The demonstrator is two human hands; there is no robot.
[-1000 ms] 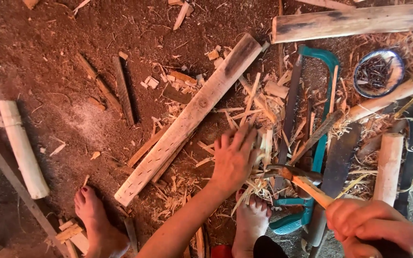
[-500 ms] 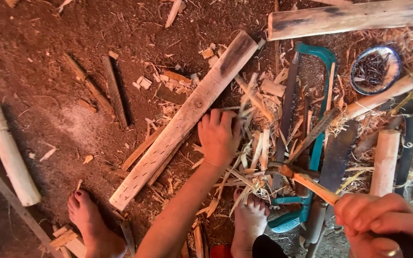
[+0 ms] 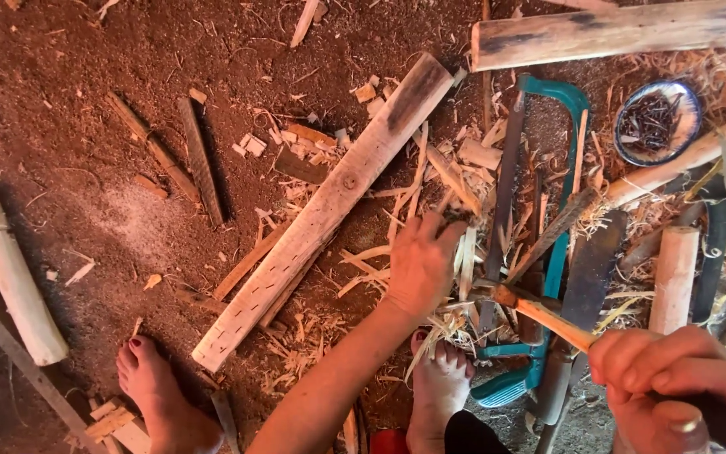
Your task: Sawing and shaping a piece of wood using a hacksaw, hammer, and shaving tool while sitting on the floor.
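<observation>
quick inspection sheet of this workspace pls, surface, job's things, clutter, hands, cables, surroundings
surface: bare reddish earth floor, strewn with chips and pale sawdust.
job's things: left hand reaches into the wood shavings beside a long flat plank; right hand grips a wooden-handled tool.
clutter: teal hacksaw, dark flat blade, offcuts and split sticks.
grippers: left hand open, fingers spread on the shavings; right hand shut on the tool handle.
cables: nothing seen.
surroundings: blue-rimmed bowl of nails, round pale log, thick pole along the top, two bare feet.
</observation>
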